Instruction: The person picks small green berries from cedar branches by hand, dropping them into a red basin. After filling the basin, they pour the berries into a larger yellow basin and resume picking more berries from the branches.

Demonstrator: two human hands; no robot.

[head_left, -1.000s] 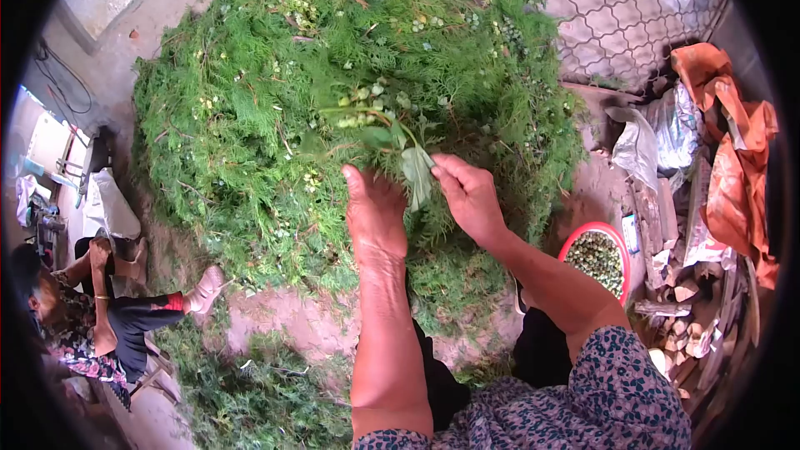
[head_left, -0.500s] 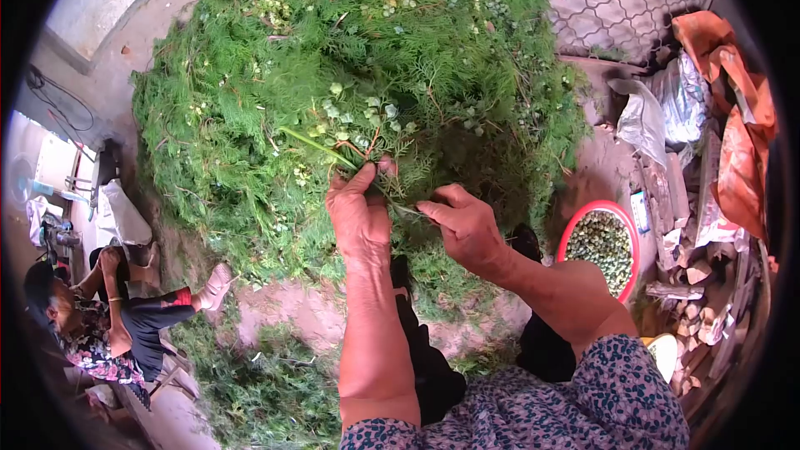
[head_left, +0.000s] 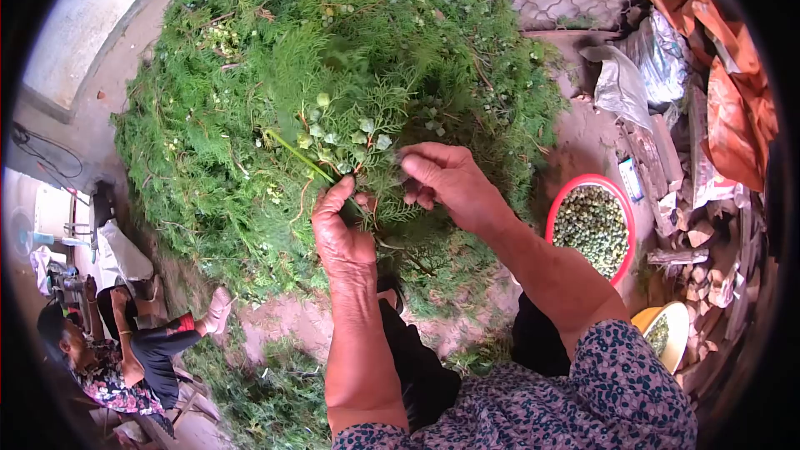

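Note:
My left hand [head_left: 343,229] is closed around the stem of a green sprig [head_left: 367,168] bearing pale, round cones [head_left: 333,132]. A thin bright green strip [head_left: 300,156] sticks out up and left from its fingertips. To the right of the sprig, my right hand [head_left: 446,182] has its thumb and index finger pinched together; anything between them is too small to make out. Both hands are over a large heap of leafy green branches [head_left: 208,142].
A red-rimmed basin [head_left: 631,215] of small green cones stands at the right, with a yellow basin [head_left: 679,337] below it. Firewood [head_left: 700,271], sacks [head_left: 621,83] and an orange cloth [head_left: 737,108] line the right side. Another person [head_left: 125,350] sits at the lower left.
My right hand has moved up, away from the stem near my left hand, to beside the cones. The view has shifted, showing more of the yellow basin.

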